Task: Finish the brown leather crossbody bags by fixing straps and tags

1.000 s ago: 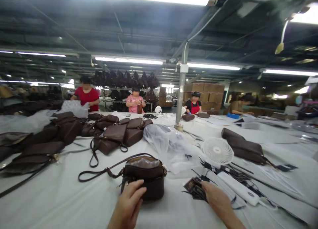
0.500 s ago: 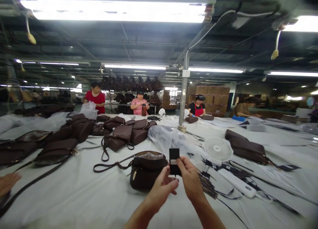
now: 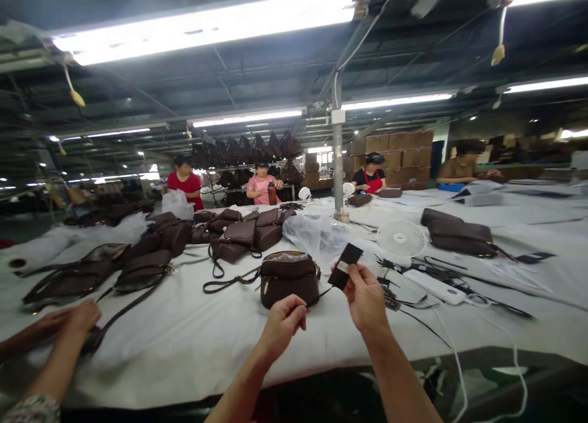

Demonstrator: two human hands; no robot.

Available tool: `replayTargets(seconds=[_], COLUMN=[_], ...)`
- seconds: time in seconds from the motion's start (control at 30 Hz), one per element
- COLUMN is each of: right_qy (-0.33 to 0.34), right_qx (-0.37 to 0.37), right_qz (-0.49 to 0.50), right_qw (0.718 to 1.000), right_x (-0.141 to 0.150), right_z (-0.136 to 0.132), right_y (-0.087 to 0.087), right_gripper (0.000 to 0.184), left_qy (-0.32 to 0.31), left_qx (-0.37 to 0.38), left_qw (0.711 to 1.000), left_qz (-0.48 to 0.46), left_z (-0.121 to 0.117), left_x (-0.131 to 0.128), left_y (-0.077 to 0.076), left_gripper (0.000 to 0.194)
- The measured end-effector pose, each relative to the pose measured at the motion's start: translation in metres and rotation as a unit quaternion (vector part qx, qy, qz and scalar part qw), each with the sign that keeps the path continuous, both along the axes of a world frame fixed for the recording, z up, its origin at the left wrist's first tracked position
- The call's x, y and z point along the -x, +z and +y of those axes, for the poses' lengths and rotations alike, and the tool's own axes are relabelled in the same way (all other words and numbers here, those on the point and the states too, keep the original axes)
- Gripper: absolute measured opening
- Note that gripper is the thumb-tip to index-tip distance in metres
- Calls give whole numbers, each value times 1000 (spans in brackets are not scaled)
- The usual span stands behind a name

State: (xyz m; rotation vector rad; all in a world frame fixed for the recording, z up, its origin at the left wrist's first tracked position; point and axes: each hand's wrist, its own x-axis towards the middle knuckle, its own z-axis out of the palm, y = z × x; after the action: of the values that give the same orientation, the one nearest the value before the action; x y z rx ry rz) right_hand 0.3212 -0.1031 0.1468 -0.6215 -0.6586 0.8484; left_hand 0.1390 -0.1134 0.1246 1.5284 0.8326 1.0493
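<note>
The person's left hand point(image 3: 283, 326) and right hand point(image 3: 367, 297) are nearest, both forearms cut off by the bottom edge. The right fingers pinch a flat, black, rectangular tag with a pale band across it point(image 3: 353, 253); one corner is hidden by the grip, and any print on the band is too small to read. The tag is held up over the worktop point(image 3: 174, 349), its long axis slanting from lower left to upper right. From its lower end a thin black cord point(image 3: 323, 293) runs down to the left hand, whose curled fingers close on it; their tips are hard to make out.

At the left edge are a co-worker's hands point(image 3: 76, 322); whatever they hold is mostly covered.

Just beyond the left hand, which overlaps its lower edge, a small dark-brown leather-look bag point(image 3: 287, 283) stands upright, long axis running left to right, open mouth upward, zipped front toward the person, strap trailing left.

To the right lie a white power strip point(image 3: 434, 286) and, farther, a round white fan point(image 3: 401, 239). Beyond the bag, crumpled clear plastic point(image 3: 316, 228) lies beside heaped brown bags point(image 3: 241, 233). Past the grey post point(image 3: 338, 166), co-workers sit or stand, lower bodies hidden, before stacked cardboard boxes point(image 3: 416, 160).
</note>
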Motion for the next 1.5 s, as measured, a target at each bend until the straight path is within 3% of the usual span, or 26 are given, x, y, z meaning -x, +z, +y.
replayTargets(seconds=[0.13,0.23,0.3,0.4,0.43,0.47,0.53,0.6,0.63,0.7,0.9,1.07,1.23,1.33,1.4,1.5], right_qy=[-23,-48,-120,-228,-208,-146,51,204,238,244,172,172,205,175,139,116], right_qx=[11,64,118,154,146,135,118,117,124,141,164,142,103,61,32,-19], right_qz=[48,21,-42,-167,-202,-227,-237,-227,-229,-263,-374,-407,-441,-509,-559,-619], right_qw=[999,997,985,947,946,953,963,945,936,923,896,886,868,841,817,777], right_x=[-14,-24,-27,-20,-14,-7,9,23,28,33,27,34,49,55,56,56], right_z=[-11,-16,-19,-28,-32,-36,-44,-51,-53,-54,-35,-13,5,18,28,48], right_y=[-21,-43,-57,-71,-73,-73,-71,-69,-70,-74,-87,-87,-86,-82,-72,-43], right_gripper=[36,37,43,66,69,68,60,56,56,57,56,48,39,28,28,25], left_qy=[21,31,34,14,5,-1,-1,7,10,3,-32,-47,-39,-27,19,191], left_qx=[-56,-92,-131,-203,-222,-239,-259,-264,-262,-248,-168,-48,53,74,72,27], left_qw=[996,989,976,946,935,924,903,887,882,882,930,981,995,996,997,981], left_qz=[66,114,170,253,277,300,344,378,390,401,325,184,77,44,14,12], left_z=[-6,-9,-11,-15,-16,-18,-19,-18,-16,-11,8,23,33,42,54,82], left_x=[11,13,10,-1,-6,-10,-19,-24,-25,-25,-14,2,22,36,47,66], left_y=[1,3,2,-2,-4,-6,-8,-10,-12,-15,-28,-33,-33,-38,-43,-57], left_gripper=[21,21,21,22,22,22,20,19,18,16,11,8,5,6,10,16])
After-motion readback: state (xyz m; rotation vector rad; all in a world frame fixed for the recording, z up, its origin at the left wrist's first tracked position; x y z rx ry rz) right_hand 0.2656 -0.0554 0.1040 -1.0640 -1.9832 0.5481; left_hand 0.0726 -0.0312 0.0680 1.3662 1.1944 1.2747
